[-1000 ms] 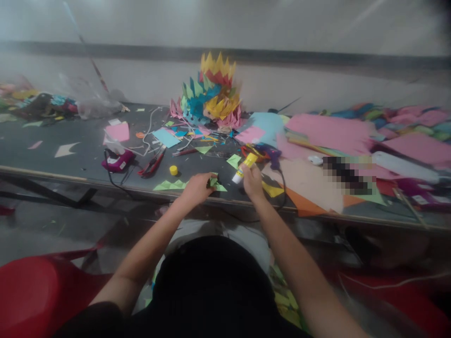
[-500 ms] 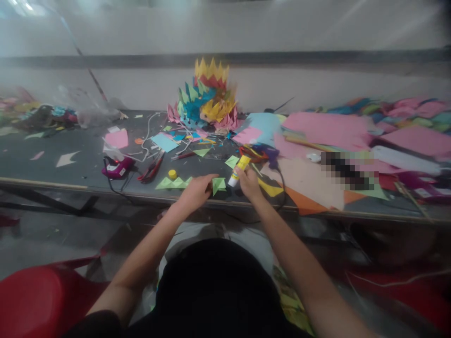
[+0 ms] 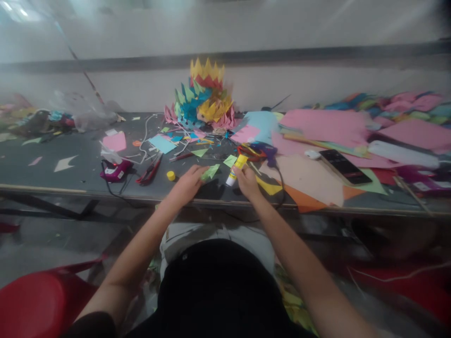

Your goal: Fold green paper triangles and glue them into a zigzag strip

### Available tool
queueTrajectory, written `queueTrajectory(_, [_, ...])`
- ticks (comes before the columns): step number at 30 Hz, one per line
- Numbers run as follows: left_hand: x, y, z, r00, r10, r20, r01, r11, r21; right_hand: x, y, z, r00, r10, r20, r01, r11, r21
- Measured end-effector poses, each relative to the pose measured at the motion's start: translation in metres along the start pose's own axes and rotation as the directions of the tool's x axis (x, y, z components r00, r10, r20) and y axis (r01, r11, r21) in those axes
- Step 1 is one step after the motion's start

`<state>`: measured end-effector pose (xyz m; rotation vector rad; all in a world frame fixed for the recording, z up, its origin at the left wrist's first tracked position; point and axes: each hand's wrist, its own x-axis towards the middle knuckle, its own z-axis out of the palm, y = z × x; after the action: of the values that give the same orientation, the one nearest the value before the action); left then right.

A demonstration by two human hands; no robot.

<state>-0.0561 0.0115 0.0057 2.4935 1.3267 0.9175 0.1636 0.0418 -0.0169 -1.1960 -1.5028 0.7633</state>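
From the head view, I see the left hand (image 3: 186,184) with its grip pinched on a folded green paper (image 3: 211,172), just above the tabletop (image 3: 84,162). The right hand's (image 3: 247,180) grip is closed around a glue stick (image 3: 237,170); its yellow cap (image 3: 171,175) lies off to the left. Spiked paper pieces (image 3: 207,71) at the back look finished, I judge; the green one seems partway, and whether it carries glue I can't tell.

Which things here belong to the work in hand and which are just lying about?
In use, seemingly:
green folded paper, in the left hand
glue stick, in the right hand
yellow cap, probably the glue's

Lying about, seemingly:
phone
red-handled tool
pink sheet
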Motion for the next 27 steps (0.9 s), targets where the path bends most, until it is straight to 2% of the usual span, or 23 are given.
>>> queueTrajectory(7, [0.013, -0.004, 0.000, 0.999, -0.052, -0.011, 0.050, 0.990, -0.132, 0.000, -0.002, 0.000, 1.000, -0.003, 0.010, 0.003, 1.000, 0.005])
queueTrajectory(10, [0.020, -0.004, -0.001, 0.990, -0.127, 0.067, 0.135, 0.981, -0.137, 0.001, -0.002, 0.000, 1.000, -0.006, 0.004, 0.006, 1.000, 0.012])
queueTrajectory(13, [0.024, -0.001, -0.004, 0.976, -0.159, 0.152, 0.168, 0.985, -0.049, 0.001, -0.002, 0.000, 1.000, -0.010, 0.002, 0.009, 1.000, 0.023])
queueTrajectory(15, [0.023, 0.005, -0.006, 0.983, -0.106, 0.148, 0.100, 0.994, 0.046, 0.001, -0.003, 0.000, 1.000, -0.011, 0.003, 0.011, 0.999, 0.036])
queueTrajectory(17, [0.018, 0.011, -0.005, 0.989, -0.001, 0.149, -0.020, 0.990, 0.140, 0.000, -0.004, 0.000, 1.000, -0.015, 0.007, 0.015, 0.999, 0.046])
queueTrajectory(20, [0.006, 0.017, -0.002, 0.955, 0.193, 0.223, -0.240, 0.949, 0.206, -0.001, -0.006, 0.000, 0.999, -0.023, 0.033, 0.021, 0.998, 0.056])
queueTrajectory(22, [0.000, 0.018, 0.000, 0.928, 0.292, 0.231, -0.341, 0.916, 0.212, -0.002, -0.007, 0.001, 0.998, -0.034, 0.056, 0.031, 0.998, 0.054])
queueTrajectory(24, [-0.002, 0.017, 0.001, 0.919, 0.339, 0.201, -0.380, 0.899, 0.219, -0.003, -0.008, 0.001, 0.997, -0.043, 0.066, 0.040, 0.999, 0.034])
queueTrajectory(27, [-0.005, 0.015, 0.005, 0.918, 0.340, 0.204, -0.382, 0.895, 0.228, -0.004, -0.008, 0.001, 0.995, -0.063, 0.073, 0.063, 0.998, -0.005])
